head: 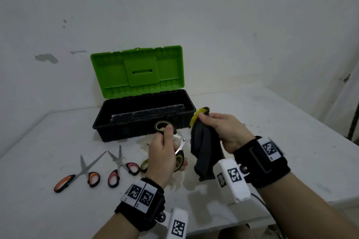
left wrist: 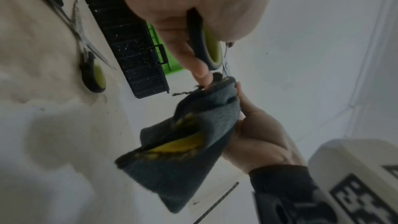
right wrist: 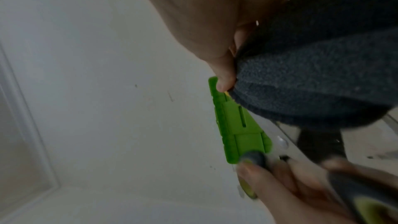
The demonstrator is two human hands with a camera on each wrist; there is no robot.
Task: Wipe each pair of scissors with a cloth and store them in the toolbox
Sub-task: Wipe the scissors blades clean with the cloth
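Observation:
My left hand [head: 167,141] grips green-and-black scissors [head: 179,146] by their spread handles, above the table in front of the toolbox. The blades point right and vanish under a dark grey cloth [head: 204,149] with a yellow side, which my right hand [head: 211,122] pinches at its top. In the left wrist view the handle loop [left wrist: 206,45] meets the cloth [left wrist: 183,151]. In the right wrist view a blade [right wrist: 282,140] runs under the cloth [right wrist: 312,83]. The toolbox [head: 143,122] stands open, with a black base and a raised green lid [head: 138,70].
Orange-handled scissors [head: 77,174] and pink-handled scissors [head: 120,167] lie open on the white table [head: 272,122] at front left. A second green-handled pair [head: 144,165] is partly hidden behind my left hand. A white wall rises behind the toolbox.

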